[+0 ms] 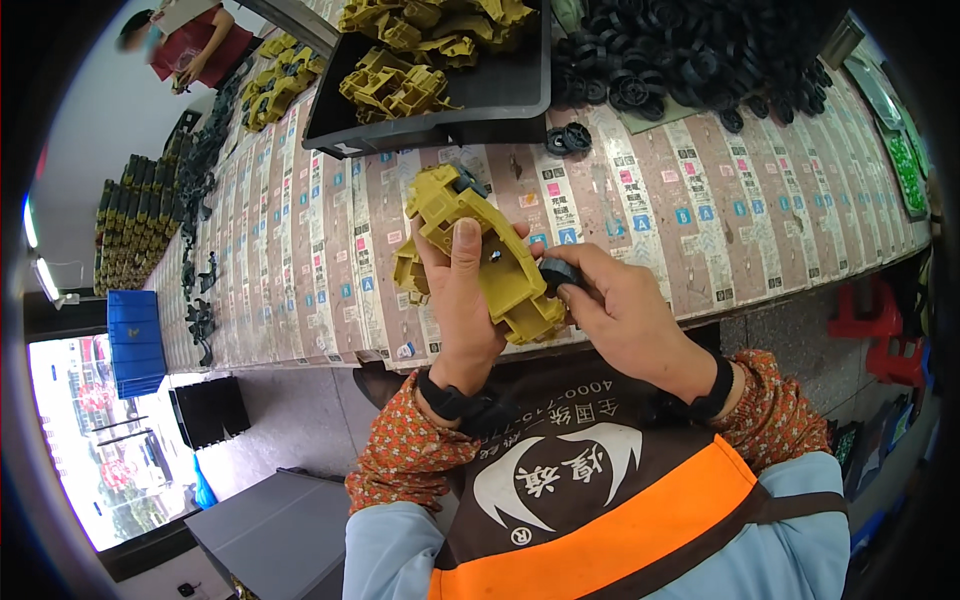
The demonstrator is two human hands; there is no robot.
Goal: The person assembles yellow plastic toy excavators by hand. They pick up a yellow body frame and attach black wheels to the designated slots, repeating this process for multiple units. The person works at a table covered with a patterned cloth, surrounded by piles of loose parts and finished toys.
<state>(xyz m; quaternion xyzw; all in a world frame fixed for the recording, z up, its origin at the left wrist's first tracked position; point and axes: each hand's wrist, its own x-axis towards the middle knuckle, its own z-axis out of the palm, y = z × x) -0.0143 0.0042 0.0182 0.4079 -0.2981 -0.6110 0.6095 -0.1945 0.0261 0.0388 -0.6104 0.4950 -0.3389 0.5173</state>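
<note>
My left hand (pixel 462 300) is wrapped round a yellow plastic toy vehicle body (pixel 515 280), its thumb lying along the upper face. A dark wheel (pixel 466 183) sits at the far end of that body. Between the thumb and fingers of my right hand (pixel 630 315) is a small black wheel (pixel 560 272), pressed against the body's right side near its close end. Whether the wheel is seated on an axle cannot be seen. Both hands are just above the near part of the table.
A black bin (pixel 430 132) of yellow vehicle bodies (pixel 395 85) stands beyond my hands. Right of it lies a heap of black wheels (pixel 690 60), with a few loose wheels (pixel 568 138) nearer. Paper strips cover the table (pixel 700 220). A person (pixel 205 45) is at the far left.
</note>
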